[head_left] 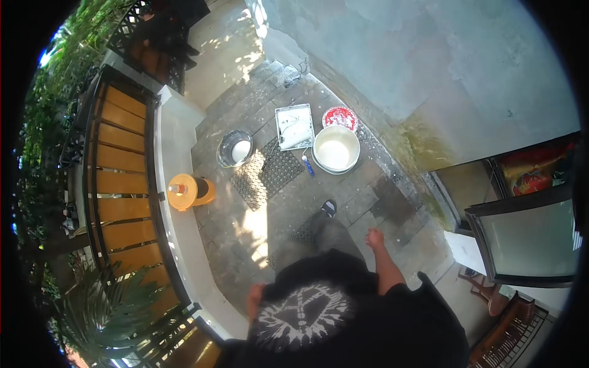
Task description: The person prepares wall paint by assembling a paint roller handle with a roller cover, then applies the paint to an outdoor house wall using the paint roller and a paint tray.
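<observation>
My right hand [373, 237] hangs at my side over the paving, fingers curled in a loose fist, with nothing visible in it. Close to my left side, my left hand [254, 298] shows only in part, and its fingers cannot be made out. Both hands are well apart from the painting things ahead. These are a large white bucket [336, 149] with pale paint inside, a red, paint-smeared lid [340, 118] behind it, a paint tray [294, 126] coated in white, and a small blue-handled tool [308, 165] on the ground. A dark bucket [235, 148] holding something white stands to their left.
A perforated rubber mat [276, 170] lies under part of the tray. An orange round container [189, 192] stands by the low white wall [178, 245] and slatted fence. On the right, a glazed window sash [527, 236] juts out from the painted wall [429, 67]. Someone in dark clothes [161, 38] sits far left.
</observation>
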The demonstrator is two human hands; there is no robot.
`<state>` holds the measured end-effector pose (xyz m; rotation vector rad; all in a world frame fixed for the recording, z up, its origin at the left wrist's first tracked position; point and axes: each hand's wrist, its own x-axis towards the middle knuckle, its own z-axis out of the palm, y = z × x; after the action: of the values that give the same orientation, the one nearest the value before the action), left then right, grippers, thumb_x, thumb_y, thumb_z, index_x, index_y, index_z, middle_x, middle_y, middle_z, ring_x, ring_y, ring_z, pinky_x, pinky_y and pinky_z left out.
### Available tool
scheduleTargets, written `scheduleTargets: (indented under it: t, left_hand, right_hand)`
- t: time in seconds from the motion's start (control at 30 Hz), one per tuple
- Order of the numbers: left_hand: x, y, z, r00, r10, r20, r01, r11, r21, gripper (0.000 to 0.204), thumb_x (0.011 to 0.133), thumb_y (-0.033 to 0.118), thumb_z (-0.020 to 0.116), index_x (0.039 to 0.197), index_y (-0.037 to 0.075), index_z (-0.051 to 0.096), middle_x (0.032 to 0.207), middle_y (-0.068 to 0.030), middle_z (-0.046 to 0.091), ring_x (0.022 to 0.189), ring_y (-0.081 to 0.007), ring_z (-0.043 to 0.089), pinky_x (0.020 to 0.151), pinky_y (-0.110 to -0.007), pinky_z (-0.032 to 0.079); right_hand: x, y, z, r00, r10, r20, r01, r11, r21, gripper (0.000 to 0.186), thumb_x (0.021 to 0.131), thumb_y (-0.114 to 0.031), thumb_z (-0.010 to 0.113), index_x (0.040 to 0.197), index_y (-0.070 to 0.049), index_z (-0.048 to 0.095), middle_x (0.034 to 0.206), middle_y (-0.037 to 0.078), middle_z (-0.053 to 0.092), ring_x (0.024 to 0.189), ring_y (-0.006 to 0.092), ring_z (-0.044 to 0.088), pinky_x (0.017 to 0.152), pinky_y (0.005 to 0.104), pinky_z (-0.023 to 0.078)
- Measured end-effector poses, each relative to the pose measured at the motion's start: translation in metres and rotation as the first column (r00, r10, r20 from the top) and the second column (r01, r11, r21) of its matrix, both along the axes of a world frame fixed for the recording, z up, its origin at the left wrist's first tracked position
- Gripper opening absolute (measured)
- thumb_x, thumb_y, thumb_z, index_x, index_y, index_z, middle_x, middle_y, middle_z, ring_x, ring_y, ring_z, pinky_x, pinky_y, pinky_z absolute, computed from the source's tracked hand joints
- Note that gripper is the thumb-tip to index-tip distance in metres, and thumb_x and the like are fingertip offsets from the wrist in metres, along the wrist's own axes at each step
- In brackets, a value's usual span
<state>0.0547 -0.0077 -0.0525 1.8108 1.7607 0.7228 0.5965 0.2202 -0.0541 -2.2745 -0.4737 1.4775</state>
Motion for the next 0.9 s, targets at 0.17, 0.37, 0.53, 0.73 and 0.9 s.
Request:
scheduleTargets:
  t: [0.17,0.37,0.53,0.73,0.9]
  left_hand:
    - [-0.023,0.099,0.067,0.447,0.894,0.039,-0.273,0.178,-0.945,0.020,0.092,0.014,0.043,0.102,0.005,0.059,0.073,-0.0068,0.058,0.070,-0.0182,0.058,0.055,-0.034,0.048]
    - [-0.094,0.264,0.101,0.651,0.758,0.052,-0.429,0.423,-0.798,0.021,0.092,0.014,0.043,0.107,0.010,0.057,0.077,-0.0007,0.057,0.063,-0.0128,0.056,0.057,-0.027,0.047]
    - [-0.066,0.386,0.084,0.731,0.656,0.190,-0.319,0.573,-0.755,0.025,0.090,0.015,0.044,0.109,0.006,0.058,0.077,-0.0053,0.060,0.064,-0.0144,0.060,0.056,-0.028,0.048]
    - [-0.120,0.454,0.041,0.857,0.488,0.162,-0.161,0.554,-0.817,0.021,0.089,0.019,0.051,0.100,0.006,0.064,0.067,-0.0023,0.054,0.058,-0.0148,0.058,0.055,-0.029,0.049]
    - [-0.178,0.536,0.032,0.847,0.520,0.114,-0.189,0.495,-0.848,0.029,0.089,0.033,0.050,0.083,0.006,0.060,0.064,-0.0033,0.052,0.057,-0.0151,0.057,0.052,-0.029,0.046]
  right_hand:
    - [-0.019,0.094,0.013,0.990,-0.124,-0.069,0.124,0.992,-0.002,0.035,0.089,-0.026,0.040,0.108,-0.004,0.059,0.086,0.009,0.060,0.070,0.0205,0.061,0.059,0.0350,0.050]
    - [-0.046,0.150,0.016,0.999,0.021,-0.028,-0.019,0.998,0.061,0.036,0.090,-0.028,0.039,0.109,-0.005,0.060,0.088,0.009,0.061,0.069,0.0189,0.061,0.057,0.0330,0.049]
    - [-0.042,0.144,0.000,0.995,-0.034,0.096,0.033,0.999,0.016,0.032,0.087,-0.026,0.043,0.103,-0.003,0.060,0.079,0.008,0.059,0.060,0.0180,0.058,0.050,0.0333,0.046]
    - [-0.129,0.138,-0.011,0.932,-0.287,0.221,0.283,0.958,0.049,0.027,0.087,-0.019,0.044,0.100,-0.002,0.060,0.076,0.008,0.058,0.058,0.0183,0.057,0.048,0.0339,0.046]
    - [-0.156,0.154,-0.022,0.786,-0.165,0.596,0.065,0.980,0.186,0.033,0.087,-0.023,0.042,0.082,0.000,0.066,0.076,0.012,0.063,0.071,0.0192,0.061,0.060,0.0349,0.048]
